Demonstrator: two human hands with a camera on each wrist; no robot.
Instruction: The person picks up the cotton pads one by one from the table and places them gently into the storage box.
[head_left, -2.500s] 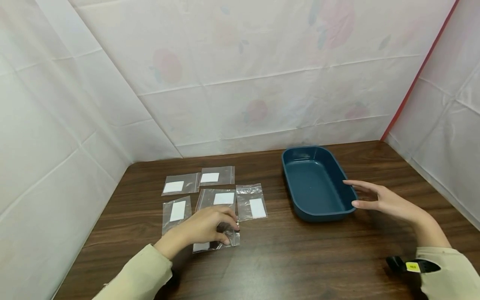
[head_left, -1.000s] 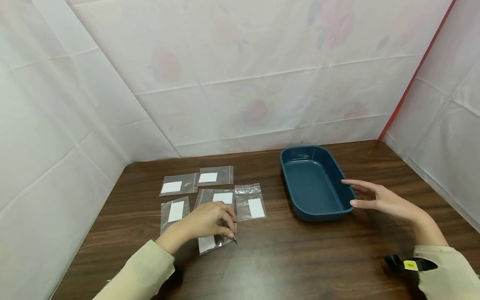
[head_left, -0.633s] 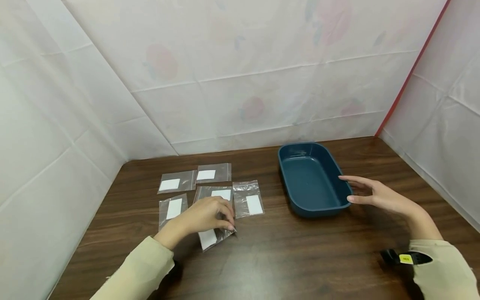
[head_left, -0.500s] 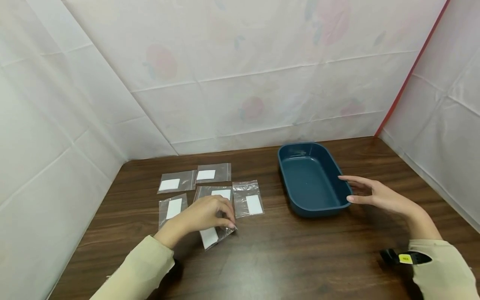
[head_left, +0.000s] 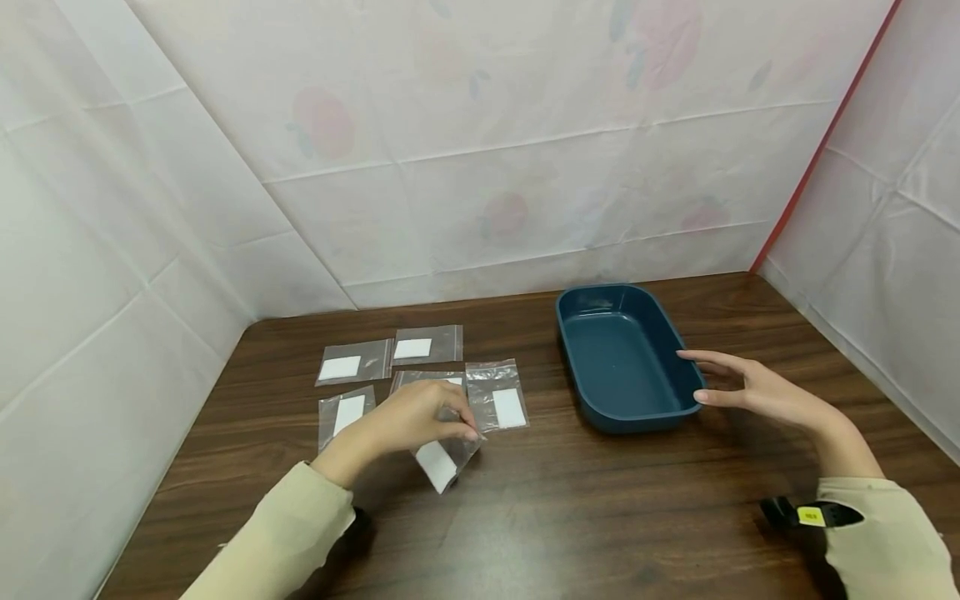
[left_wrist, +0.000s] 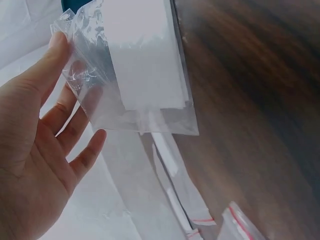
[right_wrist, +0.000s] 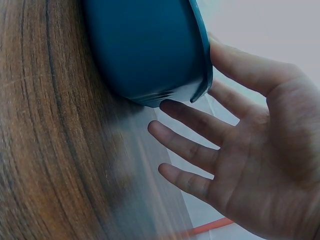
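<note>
My left hand (head_left: 412,417) pinches a clear zip bag (head_left: 467,452) by one corner between thumb and index finger. A white rectangular piece (head_left: 437,465) lies inside the bag, which tilts with its near end low over the table. In the left wrist view the bag (left_wrist: 112,110) hangs off the thumb tip, the other fingers loosely spread behind it. My right hand (head_left: 772,400) rests thumb and index finger on the rim of a dark blue rectangular tub (head_left: 626,367). The right wrist view has its other fingers (right_wrist: 185,150) extended beside the tub's outer wall.
Several more zip bags with white pieces lie flat around the left hand, among them one bag (head_left: 375,360) at the back left and another (head_left: 483,412) to the right. White sheeting (head_left: 450,208) walls the brown wooden table (head_left: 570,517) at the back and sides.
My left hand has pinched the near bag's corner and raised it, sliding slightly right and away from the front; the bag has turned. My right hand stays at the tub's rim.
</note>
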